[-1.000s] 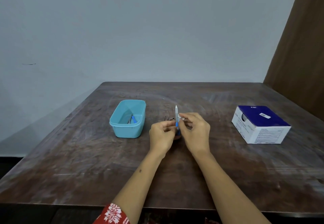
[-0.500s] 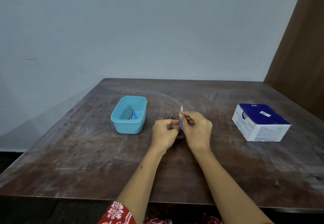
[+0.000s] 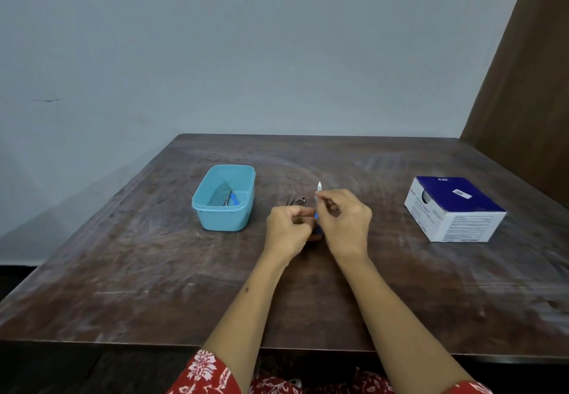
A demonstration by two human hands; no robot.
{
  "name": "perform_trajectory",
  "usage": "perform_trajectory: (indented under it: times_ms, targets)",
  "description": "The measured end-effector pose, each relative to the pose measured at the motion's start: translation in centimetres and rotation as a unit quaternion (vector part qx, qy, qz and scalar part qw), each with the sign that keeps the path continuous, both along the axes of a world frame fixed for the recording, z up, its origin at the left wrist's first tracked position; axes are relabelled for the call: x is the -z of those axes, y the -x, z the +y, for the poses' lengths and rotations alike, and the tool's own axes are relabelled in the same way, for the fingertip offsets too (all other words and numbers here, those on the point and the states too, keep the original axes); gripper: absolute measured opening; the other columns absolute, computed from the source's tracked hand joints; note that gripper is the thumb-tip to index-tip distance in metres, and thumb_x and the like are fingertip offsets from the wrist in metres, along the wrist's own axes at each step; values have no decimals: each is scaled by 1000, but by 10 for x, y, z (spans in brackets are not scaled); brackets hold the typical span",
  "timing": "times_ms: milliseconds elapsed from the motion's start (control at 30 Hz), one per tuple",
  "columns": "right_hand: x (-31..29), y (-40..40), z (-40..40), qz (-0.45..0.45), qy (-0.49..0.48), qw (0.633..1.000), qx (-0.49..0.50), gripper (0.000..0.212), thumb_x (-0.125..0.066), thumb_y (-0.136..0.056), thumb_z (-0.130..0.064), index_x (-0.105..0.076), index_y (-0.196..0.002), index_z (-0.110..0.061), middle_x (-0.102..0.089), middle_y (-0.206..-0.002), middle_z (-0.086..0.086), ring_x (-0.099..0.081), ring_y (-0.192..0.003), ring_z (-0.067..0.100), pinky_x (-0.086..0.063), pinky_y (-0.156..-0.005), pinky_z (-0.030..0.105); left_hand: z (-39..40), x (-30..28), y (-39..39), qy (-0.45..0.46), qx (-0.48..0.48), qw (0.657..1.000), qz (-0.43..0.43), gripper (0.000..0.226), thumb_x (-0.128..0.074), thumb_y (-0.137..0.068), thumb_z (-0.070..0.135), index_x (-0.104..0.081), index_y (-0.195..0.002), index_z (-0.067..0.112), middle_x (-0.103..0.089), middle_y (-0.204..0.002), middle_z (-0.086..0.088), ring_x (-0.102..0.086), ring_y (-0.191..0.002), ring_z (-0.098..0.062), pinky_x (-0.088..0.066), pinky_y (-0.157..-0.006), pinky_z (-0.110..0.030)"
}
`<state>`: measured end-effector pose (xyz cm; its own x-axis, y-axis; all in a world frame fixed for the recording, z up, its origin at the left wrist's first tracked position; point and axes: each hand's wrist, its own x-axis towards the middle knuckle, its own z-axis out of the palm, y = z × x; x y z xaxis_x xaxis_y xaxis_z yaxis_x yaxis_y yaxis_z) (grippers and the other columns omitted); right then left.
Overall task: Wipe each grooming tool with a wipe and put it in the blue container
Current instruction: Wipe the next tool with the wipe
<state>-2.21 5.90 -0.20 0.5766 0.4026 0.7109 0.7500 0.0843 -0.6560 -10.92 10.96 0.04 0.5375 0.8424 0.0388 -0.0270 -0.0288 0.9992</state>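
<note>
Centrally in frame: nail file [image 3: 318, 192] held upright, left hand [image 3: 288, 229] gripping its blue base, right hand [image 3: 346, 221] pinching near the tip; wipe not discernible. Best stroked full length before transfer to blue container [image 3: 224, 198], mid-left on bench [image 3: 154, 270].

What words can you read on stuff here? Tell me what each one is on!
"BD": on the blue top of the box, and again on its white left side.
Other print on the box's white sides and its small top sticker: too small and blurred to read.
Blue container, tools, table: no writing visible.
</note>
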Motion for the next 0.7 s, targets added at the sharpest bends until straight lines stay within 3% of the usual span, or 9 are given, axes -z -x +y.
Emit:
perform_trajectory:
  times_ms: [100, 300, 500, 600, 700]
  targets:
    - [-1, -2, 0, -10, -13, 1000, 12, 16, -68, -76, 6, -74, -85, -5, -70, -80, 6, -61, -69, 9, -45, -68, 4, 0, -1, 0, 2, 16, 1000, 3, 18, -60, -79, -11, -70, -88, 1, -69, -73, -13, -67, -61, -16, -58, -61, -27]
    - [0, 4, -2, 20, 26, 999, -8, 14, -71, -67, 0, -71, -72, -13, -65, -69, -1, -54, -56, 4, -48, -57, 13, 2, 1, 1, -28, -18, 999, -1, 35, -49, -75, -18, -71, -91, 4, -71, -81, -19, -69, -72, -23, -57, -61, -26]
    - [-2, 1, -1, 19, -23, 999, 22, 15, -68, -78, 1, -73, -90, -8, -70, -79, 5, -65, -70, 19, -53, -68, 28, 0, 1, -2, -9, 14, 1000, -8, 20, -60, -80, -12, -70, -90, 1, -70, -81, -18, -68, -71, -24, -60, -66, -31]
    - [-2, 3, -3, 26, 12, 1000, 10, 13, -70, -73, -3, -71, -83, -12, -67, -72, 1, -61, -63, 12, -54, -64, 27, 1, 2, 0, -28, -8, 1000, -13, 34, -50, -76, -19, -71, -88, 5, -70, -79, -16, -69, -72, -25, -59, -64, -29]
    - [-1, 5, -3, 18, 31, 999, 4, 12, -70, -70, -4, -70, -78, -13, -66, -68, -1, -60, -61, 10, -55, -61, 29, 2, 3, 0, -40, -24, 999, -9, 34, -49, -75, -19, -71, -93, 1, -70, -77, -16, -69, -70, -22, -58, -62, -27]
